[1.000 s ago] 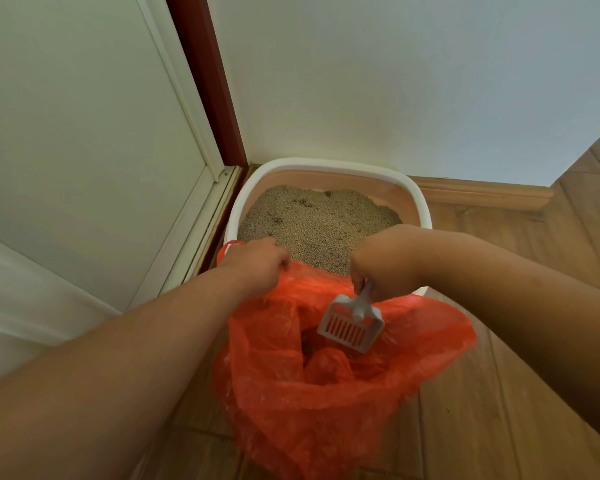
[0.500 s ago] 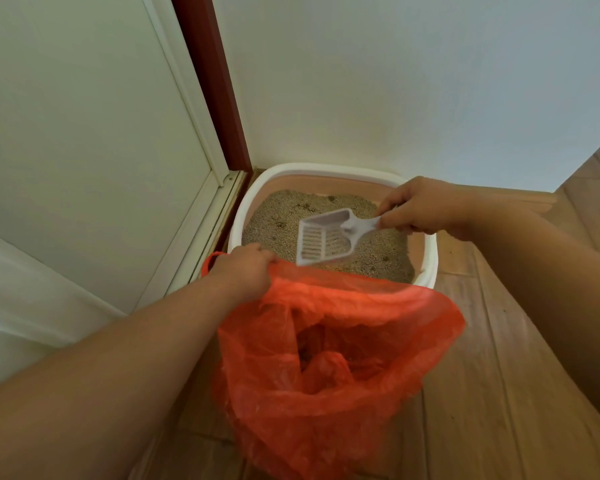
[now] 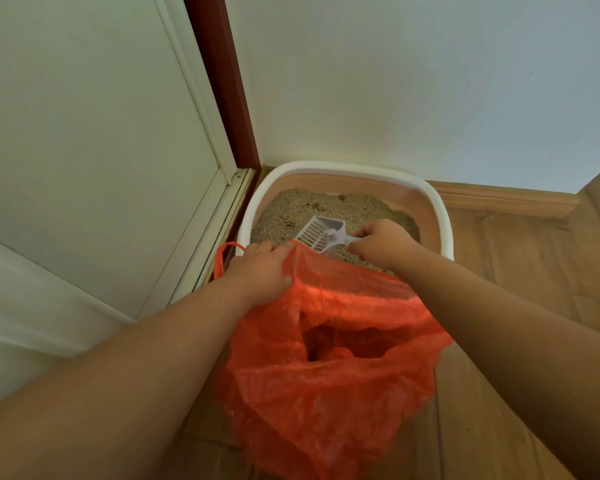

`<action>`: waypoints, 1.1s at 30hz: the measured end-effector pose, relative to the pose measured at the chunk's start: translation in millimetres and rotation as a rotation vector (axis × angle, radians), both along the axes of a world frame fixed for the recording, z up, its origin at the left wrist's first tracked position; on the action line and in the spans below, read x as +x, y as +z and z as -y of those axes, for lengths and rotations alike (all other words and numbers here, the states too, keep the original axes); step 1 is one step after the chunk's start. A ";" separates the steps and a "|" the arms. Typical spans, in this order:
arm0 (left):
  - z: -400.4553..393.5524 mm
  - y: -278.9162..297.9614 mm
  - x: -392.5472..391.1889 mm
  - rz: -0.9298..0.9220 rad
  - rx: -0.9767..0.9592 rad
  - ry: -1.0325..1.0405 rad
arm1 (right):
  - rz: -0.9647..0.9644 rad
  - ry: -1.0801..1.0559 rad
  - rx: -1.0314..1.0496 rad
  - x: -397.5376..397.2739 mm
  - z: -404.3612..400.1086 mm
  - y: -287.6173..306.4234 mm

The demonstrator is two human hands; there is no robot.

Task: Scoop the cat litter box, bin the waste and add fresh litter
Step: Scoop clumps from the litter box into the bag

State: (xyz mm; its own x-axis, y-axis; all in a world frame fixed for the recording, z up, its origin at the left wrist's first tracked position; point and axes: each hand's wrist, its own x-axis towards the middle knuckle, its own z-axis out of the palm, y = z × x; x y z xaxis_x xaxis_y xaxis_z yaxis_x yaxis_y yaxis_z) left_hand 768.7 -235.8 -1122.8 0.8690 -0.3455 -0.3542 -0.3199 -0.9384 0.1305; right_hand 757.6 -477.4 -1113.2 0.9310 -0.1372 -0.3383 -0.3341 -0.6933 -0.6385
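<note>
A pink litter box (image 3: 430, 202) with a white rim stands in the room corner, filled with beige litter (image 3: 291, 209). My right hand (image 3: 381, 242) grips the handle of a white slotted scoop (image 3: 321, 232), whose head lies low over the litter, just behind the bag's edge. My left hand (image 3: 262, 271) holds the rim of an orange plastic bag (image 3: 333, 375), which hangs open in front of the box. A dark hollow shows inside the bag; its contents are not clear.
A white door (image 3: 84, 150) with a red-brown frame (image 3: 222, 81) is close on the left. A white wall (image 3: 413, 81) with a wooden skirting board (image 3: 506, 200) runs behind the box. Wooden floor (image 3: 520, 271) lies to the right.
My right hand lifted the scoop out of the bag, carried it over the box, and has now lowered it to the litter. My left hand kept hold of the bag.
</note>
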 end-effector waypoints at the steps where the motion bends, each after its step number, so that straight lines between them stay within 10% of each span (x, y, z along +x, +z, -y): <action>1: 0.0 -1.0 0.7 -0.003 -0.001 0.000 | -0.004 -0.010 -0.001 3.8 -1.4 -3.6; 33: -26.5 -20.5 10.0 -0.024 -0.176 0.055 | -0.108 -0.194 0.226 114.5 -98.8 -74.0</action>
State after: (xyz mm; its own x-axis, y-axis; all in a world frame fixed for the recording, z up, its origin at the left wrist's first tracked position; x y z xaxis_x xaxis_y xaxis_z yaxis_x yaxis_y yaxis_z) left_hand 778.7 -209.3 -1143.4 0.8803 -0.3559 -0.3138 -0.2633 -0.9165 0.3010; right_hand 872.1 -378.6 -1187.3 0.8520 -0.2187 -0.4757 -0.5204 -0.4542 -0.7231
